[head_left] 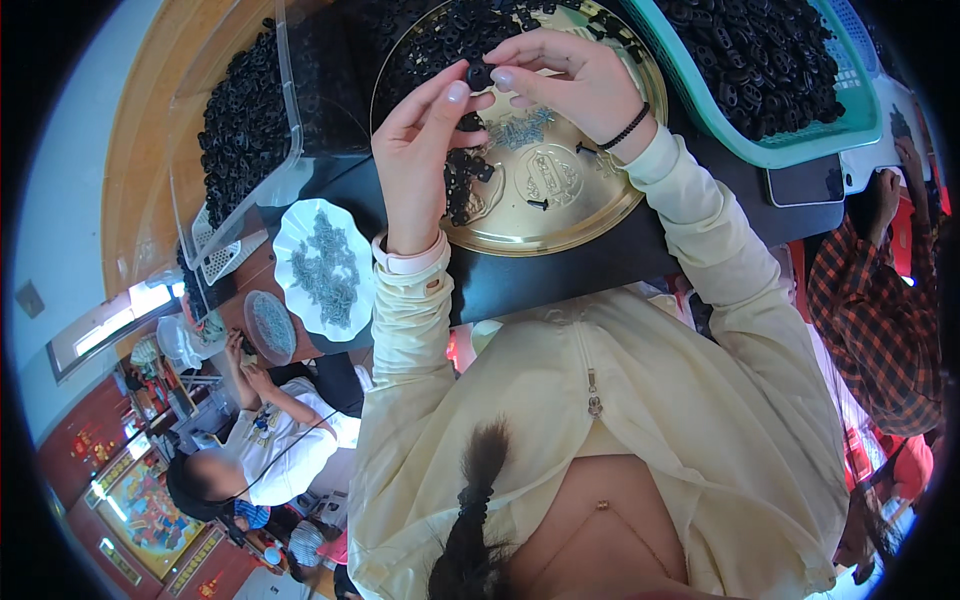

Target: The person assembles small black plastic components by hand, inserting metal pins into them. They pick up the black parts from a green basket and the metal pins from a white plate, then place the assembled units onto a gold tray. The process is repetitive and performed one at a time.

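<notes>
Above the gold tray (540,244), my left hand (425,140) and my right hand (578,88) meet at their fingertips. Pinched between them is a small round-ended black cord lock part (481,74), partly covered by the fingers. My left hand's lower fingers curl near more black pieces, and I cannot tell if they hold any. Thin silver springs (522,130) lie on the tray below my hands. Beside them is a cluster of black plastic pieces (462,185). One loose black piece (538,205) lies nearer the tray's front, and a larger heap covers its far side.
Left of the tray stand a clear plastic bin (292,95) of black parts and a white scalloped plate (352,228) of springs. At right are a teal basket (775,155) heaped with black cord locks and a phone-like slab (805,186). Co-workers sit on both sides.
</notes>
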A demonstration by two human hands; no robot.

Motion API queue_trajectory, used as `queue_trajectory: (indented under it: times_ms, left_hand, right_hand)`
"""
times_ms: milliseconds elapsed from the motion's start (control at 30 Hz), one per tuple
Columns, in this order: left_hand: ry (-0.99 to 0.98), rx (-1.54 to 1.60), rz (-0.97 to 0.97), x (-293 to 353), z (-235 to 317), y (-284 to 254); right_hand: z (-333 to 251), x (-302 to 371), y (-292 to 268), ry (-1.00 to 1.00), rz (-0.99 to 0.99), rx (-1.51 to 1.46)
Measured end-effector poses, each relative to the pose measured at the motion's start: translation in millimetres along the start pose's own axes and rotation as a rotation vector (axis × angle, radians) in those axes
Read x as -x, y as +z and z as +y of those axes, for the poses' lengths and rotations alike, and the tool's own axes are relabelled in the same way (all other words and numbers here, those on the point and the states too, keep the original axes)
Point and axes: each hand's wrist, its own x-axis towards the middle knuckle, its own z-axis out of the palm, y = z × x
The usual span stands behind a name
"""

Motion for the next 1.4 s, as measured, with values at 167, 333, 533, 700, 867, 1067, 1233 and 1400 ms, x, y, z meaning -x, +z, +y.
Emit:
queue_trajectory:
  times_ms: [167,333,533,700,867,1067,1233,1400]
  left_hand:
    - [-0.004,-0.053,0.009,-0.5,-4.6,1.5]
    - [-0.089,0.147,-0.060,-0.7,-5.6,-8.0]
    - [-0.173,0.305,-0.112,-1.0,-6.3,-11.4]
    - [-0.180,0.306,-0.088,0.7,-8.3,-11.0]
    - [-0.168,0.264,-0.076,1.3,-9.4,-5.5]
    - [-0.167,0.350,-0.110,-1.3,-9.3,-5.5]
    - [-0.088,0.347,-0.094,-2.6,-7.9,-8.4]
    - [-0.082,0.318,-0.073,-1.4,-3.8,-5.5]
  right_hand:
    - [-4.6,1.9,-0.5,-0.015,-0.034,0.070]
    - [-5.2,-1.7,-4.3,0.053,-0.173,-0.140]
    - [-8.3,-1.8,-5.8,0.063,-0.349,0.010]
    - [-6.5,2.3,-0.2,-0.030,-0.273,0.097]
    - [1.7,3.4,1.2,-0.054,-0.218,0.122]
    - [-17.7,3.9,5.6,0.069,-0.188,0.058]
    - [-16.7,0.2,-0.9,0.022,-0.261,0.006]
    - [-17.3,-0.6,0.9,-0.067,-0.151,-0.171]
